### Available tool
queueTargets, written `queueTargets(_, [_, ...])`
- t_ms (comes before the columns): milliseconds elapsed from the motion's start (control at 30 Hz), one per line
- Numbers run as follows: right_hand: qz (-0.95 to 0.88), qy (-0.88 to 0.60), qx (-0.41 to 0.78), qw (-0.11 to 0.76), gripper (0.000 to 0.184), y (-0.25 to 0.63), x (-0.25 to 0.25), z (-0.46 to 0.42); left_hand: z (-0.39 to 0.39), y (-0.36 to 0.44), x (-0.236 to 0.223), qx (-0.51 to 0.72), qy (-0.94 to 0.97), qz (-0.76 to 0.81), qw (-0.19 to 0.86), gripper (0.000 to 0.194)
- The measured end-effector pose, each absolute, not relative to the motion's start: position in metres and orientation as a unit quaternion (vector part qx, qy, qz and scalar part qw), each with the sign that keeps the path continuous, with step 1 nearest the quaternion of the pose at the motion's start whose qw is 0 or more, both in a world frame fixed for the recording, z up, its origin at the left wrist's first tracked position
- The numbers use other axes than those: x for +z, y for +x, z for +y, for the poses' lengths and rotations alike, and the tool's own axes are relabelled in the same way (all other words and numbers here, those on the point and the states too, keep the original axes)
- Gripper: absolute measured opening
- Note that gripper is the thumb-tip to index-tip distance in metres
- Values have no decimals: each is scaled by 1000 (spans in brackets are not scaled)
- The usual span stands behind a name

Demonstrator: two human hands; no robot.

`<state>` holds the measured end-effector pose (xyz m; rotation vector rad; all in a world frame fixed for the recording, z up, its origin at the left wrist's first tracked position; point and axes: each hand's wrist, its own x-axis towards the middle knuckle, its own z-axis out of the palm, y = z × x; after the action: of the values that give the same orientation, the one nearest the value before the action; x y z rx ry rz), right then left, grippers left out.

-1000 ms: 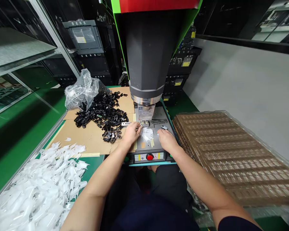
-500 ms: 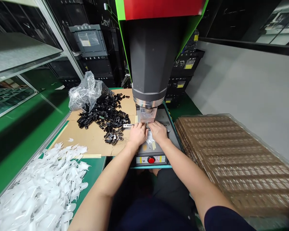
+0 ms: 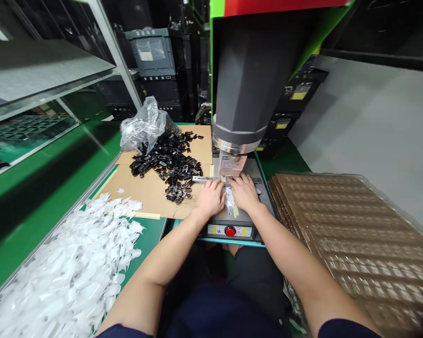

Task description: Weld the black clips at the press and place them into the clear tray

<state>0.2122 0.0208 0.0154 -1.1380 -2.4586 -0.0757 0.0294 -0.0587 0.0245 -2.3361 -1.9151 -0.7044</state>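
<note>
My left hand [image 3: 210, 197] and my right hand [image 3: 244, 192] rest side by side on the grey base plate [image 3: 264, 199] of a press machine, right under its small metal head [image 3: 232, 165]. Both hands have fingers curled down onto small parts at the fixture; what lies under the fingertips is hidden. A white plastic piece [image 3: 230, 200] shows between the two hands. The dark cylinder of the press [image 3: 250, 89] hangs above them. A red button [image 3: 230, 231] sits on the machine's front panel, just below my wrists.
A pile of small black parts [image 3: 169, 164] and a crumpled clear bag [image 3: 144, 126] lie on cardboard [image 3: 144, 192] to the left. A heap of white plastic pieces [image 3: 66, 272] fills the lower left. Stacked brown blister trays [image 3: 341, 225] stand at the right. Dark crates are behind.
My right hand moved from the lower right of the plate up to the fixture beside my left hand. Both hands have stayed there since. The view has shifted so the machine sits further right.
</note>
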Motion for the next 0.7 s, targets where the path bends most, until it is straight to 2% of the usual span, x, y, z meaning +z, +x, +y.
queueTargets(167, [-879, -397, 32, 261, 39, 175, 16, -5, -115, -34, 28, -245, -665, -704, 46, 31])
queueTargets(333, [-920, -324, 95, 198, 30, 103, 11, -36, -151, -88, 18, -181, -588, -787, 57, 26])
queueTargets(533, [-927, -338, 59, 150, 20, 57, 5, -46, -155, -88, 7, -147, -605, -781, 47, 21])
queueTargets(700, [-910, -363, 70, 188, 20, 75, 7, -52, -164, -84, 17, -112, -593, -797, 8, 20])
